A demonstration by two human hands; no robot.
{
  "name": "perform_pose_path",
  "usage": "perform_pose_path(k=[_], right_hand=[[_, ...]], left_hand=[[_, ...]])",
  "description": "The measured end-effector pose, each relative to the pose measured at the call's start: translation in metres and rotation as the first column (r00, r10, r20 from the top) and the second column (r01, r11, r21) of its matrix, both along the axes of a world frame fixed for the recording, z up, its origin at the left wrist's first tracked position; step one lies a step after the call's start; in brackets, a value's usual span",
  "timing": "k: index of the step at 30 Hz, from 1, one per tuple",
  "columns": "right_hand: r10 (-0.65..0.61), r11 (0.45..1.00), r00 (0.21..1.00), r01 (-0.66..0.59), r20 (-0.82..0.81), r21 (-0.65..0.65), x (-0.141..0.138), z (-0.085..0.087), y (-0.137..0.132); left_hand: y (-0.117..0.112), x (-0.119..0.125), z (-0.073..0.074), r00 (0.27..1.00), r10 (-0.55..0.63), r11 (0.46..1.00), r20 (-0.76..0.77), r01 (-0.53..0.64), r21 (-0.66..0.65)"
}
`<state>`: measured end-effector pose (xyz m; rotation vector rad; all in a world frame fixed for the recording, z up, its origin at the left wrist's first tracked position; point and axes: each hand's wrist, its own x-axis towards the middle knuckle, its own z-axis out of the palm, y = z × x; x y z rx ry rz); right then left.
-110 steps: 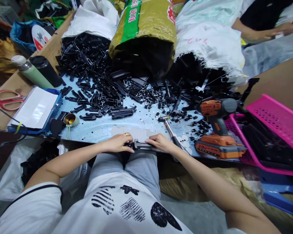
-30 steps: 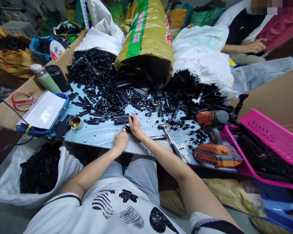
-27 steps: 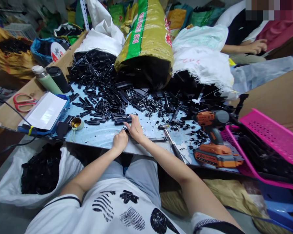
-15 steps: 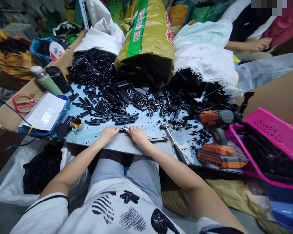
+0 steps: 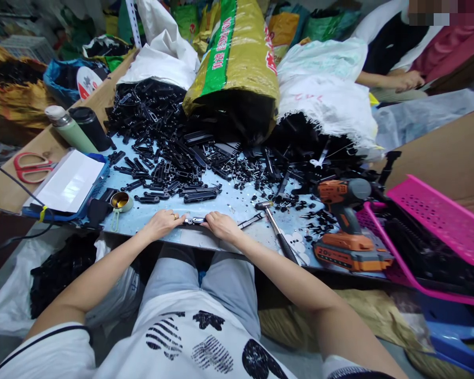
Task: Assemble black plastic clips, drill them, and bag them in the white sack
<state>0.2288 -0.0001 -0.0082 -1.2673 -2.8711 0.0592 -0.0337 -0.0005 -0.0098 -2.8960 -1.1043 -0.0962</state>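
My left hand point(image 5: 161, 223) and my right hand point(image 5: 220, 226) rest on the near edge of the light blue table point(image 5: 161, 209), fingers curled, pinching the two ends of a small black part with a metal piece point(image 5: 194, 220). A thin black strip point(image 5: 250, 220) runs out to the right from under my right hand. A ring shows on my left hand. Heaps of black plastic parts point(image 5: 169, 152) cover the table beyond my hands.
A hammer point(image 5: 274, 227) and an orange cordless drill point(image 5: 347, 221) lie to the right, beside pink baskets point(image 5: 438, 221). Left are a small brass cup point(image 5: 119, 200), a white pad point(image 5: 69, 181), red scissors point(image 5: 29, 166) and two bottles point(image 5: 81, 129). Open sacks point(image 5: 237, 68) stand behind. Another person's hand point(image 5: 408, 80) is far right.
My hands drew back from the pile to the near table edge. The left hand moved left, and both now hold the small part between them.
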Motion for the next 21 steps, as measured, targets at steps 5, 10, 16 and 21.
perform_pose_path(k=[5, 10, 16, 21], right_hand=[[0.023, 1.000, 0.999, -0.023, -0.026, -0.017, 0.003, 0.010, -0.006], [0.062, 0.997, 0.997, -0.064, -0.043, -0.041, 0.003, 0.019, -0.017], [-0.160, 0.982, 0.986, 0.155, -0.044, -0.106, 0.026, 0.021, -0.014], [-0.291, 0.955, 0.922, 0.264, -0.256, -0.135, 0.020, 0.040, 0.003]], left_hand=[[-0.012, -0.001, 0.016, 0.997, 0.016, 0.995, 0.076, -0.008, -0.099], [-0.024, 0.000, 0.021, 0.987, -0.015, 0.994, 0.157, 0.031, -0.103], [-0.029, -0.045, 0.022, 0.809, 0.446, 0.892, 0.383, -0.363, -0.271], [-0.038, -0.026, 0.031, 0.323, 0.827, 0.534, 0.461, -0.195, -0.823]])
